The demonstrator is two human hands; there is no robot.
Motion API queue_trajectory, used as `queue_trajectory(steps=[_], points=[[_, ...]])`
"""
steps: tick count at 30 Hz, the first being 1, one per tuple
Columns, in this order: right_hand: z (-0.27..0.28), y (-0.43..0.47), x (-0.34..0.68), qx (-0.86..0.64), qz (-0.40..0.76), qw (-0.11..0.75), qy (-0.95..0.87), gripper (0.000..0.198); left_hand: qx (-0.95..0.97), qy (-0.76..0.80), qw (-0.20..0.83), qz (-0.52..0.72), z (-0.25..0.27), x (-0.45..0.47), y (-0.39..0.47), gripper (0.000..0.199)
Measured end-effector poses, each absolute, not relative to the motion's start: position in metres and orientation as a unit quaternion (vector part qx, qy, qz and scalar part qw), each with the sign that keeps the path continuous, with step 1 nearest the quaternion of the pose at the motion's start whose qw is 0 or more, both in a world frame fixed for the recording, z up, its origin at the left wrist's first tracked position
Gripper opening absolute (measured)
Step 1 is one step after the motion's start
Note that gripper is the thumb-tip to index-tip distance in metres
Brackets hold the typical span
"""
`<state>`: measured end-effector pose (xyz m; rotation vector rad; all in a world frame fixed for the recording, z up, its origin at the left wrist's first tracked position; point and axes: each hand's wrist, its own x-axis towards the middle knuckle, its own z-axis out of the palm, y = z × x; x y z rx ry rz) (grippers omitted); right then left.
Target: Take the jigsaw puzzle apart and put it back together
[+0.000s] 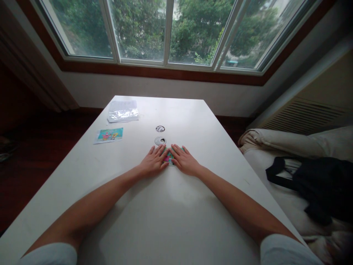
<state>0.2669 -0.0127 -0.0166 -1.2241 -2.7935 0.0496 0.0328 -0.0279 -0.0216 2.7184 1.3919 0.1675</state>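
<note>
My left hand [154,161] lies flat on the table with its fingers stretched out, over the left part of a small colourful printed card or sticker [169,159]. From the other side my right hand [184,159] rests flat on the card's right part. Only the middle of the card shows between the hands; its kind is unclear. Just beyond my fingertips lies a round grey-and-white piece [159,140], close to the left fingers. Farther back is a second round black-and-white piece [160,129].
On the white table [176,217], a colourful cartoon picture sheet [110,135] lies to the left. Behind it is a clear plastic sleeve [123,111] with papers. A couch [275,145] with a dark bag [322,184] stands at the right. A window [143,33] is ahead.
</note>
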Motion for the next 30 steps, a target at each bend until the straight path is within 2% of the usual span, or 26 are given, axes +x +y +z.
queue_trajectory(steps=[7, 12, 24, 30], points=[[-0.019, -0.008, 0.27, -0.4, 0.041, 0.071, -0.913, 0.064, 0.888, 0.454, 0.045, 0.047, -0.016, 0.032, -0.027, 0.071], [-0.02, -0.004, 0.279, -0.406, 0.052, 0.106, -0.906, 0.071, 0.881, 0.467, 0.05, 0.066, -0.012, 0.028, -0.027, 0.065], [-0.019, -0.007, 0.275, -0.377, 0.033, 0.07, -0.923, 0.071, 0.875, 0.476, 0.055, 0.072, -0.02, 0.029, -0.025, 0.079], [-0.02, -0.005, 0.277, -0.377, 0.042, 0.082, -0.922, 0.069, 0.886, 0.453, 0.071, 0.067, -0.019, 0.026, -0.02, 0.074]])
